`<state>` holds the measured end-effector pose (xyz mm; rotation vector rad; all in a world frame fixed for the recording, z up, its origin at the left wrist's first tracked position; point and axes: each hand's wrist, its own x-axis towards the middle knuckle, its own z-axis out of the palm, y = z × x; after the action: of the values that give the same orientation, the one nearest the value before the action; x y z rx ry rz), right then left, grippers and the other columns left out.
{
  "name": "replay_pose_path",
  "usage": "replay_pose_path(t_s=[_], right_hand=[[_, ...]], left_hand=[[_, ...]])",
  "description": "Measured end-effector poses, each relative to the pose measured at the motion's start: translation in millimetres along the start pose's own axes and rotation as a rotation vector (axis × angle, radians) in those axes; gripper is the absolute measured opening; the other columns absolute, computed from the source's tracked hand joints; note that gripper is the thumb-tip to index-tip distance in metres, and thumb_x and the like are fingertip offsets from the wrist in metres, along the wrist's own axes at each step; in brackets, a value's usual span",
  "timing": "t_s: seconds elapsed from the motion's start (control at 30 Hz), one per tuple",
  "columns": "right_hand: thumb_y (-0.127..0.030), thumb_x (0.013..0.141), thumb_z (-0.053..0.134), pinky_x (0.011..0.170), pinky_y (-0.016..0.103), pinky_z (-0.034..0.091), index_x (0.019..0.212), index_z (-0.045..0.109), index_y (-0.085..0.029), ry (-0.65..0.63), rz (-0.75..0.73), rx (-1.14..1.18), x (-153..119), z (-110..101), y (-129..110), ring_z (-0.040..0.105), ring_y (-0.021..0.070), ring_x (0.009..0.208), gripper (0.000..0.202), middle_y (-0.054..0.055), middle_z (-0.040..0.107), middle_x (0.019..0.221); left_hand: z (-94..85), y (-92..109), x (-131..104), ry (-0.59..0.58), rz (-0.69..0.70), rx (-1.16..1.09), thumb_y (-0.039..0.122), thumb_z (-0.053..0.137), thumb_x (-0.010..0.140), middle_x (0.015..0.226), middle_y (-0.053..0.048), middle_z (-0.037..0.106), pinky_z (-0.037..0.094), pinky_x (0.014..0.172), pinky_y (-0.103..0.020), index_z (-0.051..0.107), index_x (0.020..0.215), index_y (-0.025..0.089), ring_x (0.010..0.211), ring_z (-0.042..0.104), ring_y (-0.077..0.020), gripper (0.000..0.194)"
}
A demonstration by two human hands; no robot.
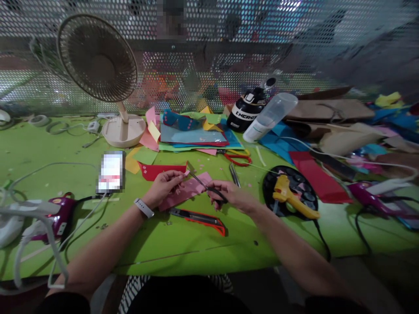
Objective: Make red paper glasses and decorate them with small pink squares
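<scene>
My right hand (225, 195) is closed around the dark handles of a pair of scissors (200, 181), whose blades point up and left. Pinched in the fingertips of my left hand (168, 185) is a tiny piece of pink paper (187, 172), close to the scissor tips. Below both hands a strip of pink paper (178, 194) lies on the green table (137, 244). A folded red paper piece (153, 171) stands just behind my left hand. In front of my hands rests an orange and black box cutter (199, 219).
Behind are stacked coloured sheets (193, 136), red-handled scissors (238, 159), a black bottle (244, 113) and a clear bottle (271, 117). A yellow glue gun (291, 196) lies on a black tray right. Left are a fan (98, 61), a phone (110, 172) and cables.
</scene>
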<state>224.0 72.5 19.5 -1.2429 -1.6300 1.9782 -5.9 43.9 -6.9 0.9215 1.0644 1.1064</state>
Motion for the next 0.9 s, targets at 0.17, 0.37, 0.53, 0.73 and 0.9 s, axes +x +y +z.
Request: replay_pose_path(t_s=[0.17, 0.37, 0.53, 0.73, 0.9], right_hand=[[-0.062, 0.056, 0.079, 0.046, 0.020, 0.047, 0.093, 0.060, -0.014, -0.007, -0.003, 0.010, -0.4, 3.7, 0.5, 0.057, 0.0071, 0.047, 0.063, -0.005, 0.059, 0.062], [-0.058, 0.060, 0.079, 0.048, 0.021, 0.047, 0.092, 0.061, -0.014, -0.022, -0.012, -0.008, 0.8, 2.4, 3.3, 0.056, 0.0069, 0.047, 0.057, -0.004, 0.058, 0.062], [-0.058, 0.061, 0.078, 0.047, 0.022, 0.047, 0.091, 0.062, -0.015, -0.016, -0.021, -0.017, 0.8, 2.1, 3.0, 0.056, 0.0073, 0.047, 0.055, -0.004, 0.058, 0.062], [-0.058, 0.060, 0.079, 0.046, 0.021, 0.045, 0.091, 0.060, -0.015, -0.005, -0.020, -0.019, 0.5, 3.1, 1.7, 0.055, 0.0068, 0.046, 0.056, -0.005, 0.057, 0.061], [-0.054, 0.061, 0.080, 0.046, 0.021, 0.045, 0.091, 0.060, -0.015, -0.011, -0.023, -0.022, 1.1, 3.0, 2.7, 0.055, 0.0068, 0.046, 0.053, -0.005, 0.058, 0.060]], left_hand=[[-1.0, 0.6, 0.0, -0.019, -0.029, 0.047, 0.044, 0.076, 0.072, 0.060, 0.002, 0.062, 0.037, 0.045, -0.017, 0.069, 0.099, 0.010, 0.043, 0.048, -0.0044, 0.043], [-1.7, 2.0, -1.1, -0.038, -0.046, 0.056, 0.043, 0.077, 0.071, 0.063, 0.001, 0.064, 0.038, 0.045, -0.018, 0.069, 0.109, 0.010, 0.044, 0.049, -0.0043, 0.051], [-1.8, 2.0, -1.5, -0.036, -0.043, 0.074, 0.042, 0.076, 0.072, 0.061, 0.002, 0.063, 0.038, 0.046, -0.019, 0.069, 0.111, 0.011, 0.045, 0.049, -0.0049, 0.050], [-3.2, -0.6, -0.4, -0.036, -0.035, 0.097, 0.044, 0.076, 0.073, 0.065, 0.000, 0.064, 0.039, 0.047, -0.019, 0.069, 0.111, 0.013, 0.046, 0.049, -0.0050, 0.050], [-3.8, -2.1, 0.5, -0.036, -0.024, 0.104, 0.046, 0.075, 0.072, 0.065, 0.001, 0.064, 0.039, 0.049, -0.019, 0.068, 0.113, 0.013, 0.047, 0.048, -0.0050, 0.053]])
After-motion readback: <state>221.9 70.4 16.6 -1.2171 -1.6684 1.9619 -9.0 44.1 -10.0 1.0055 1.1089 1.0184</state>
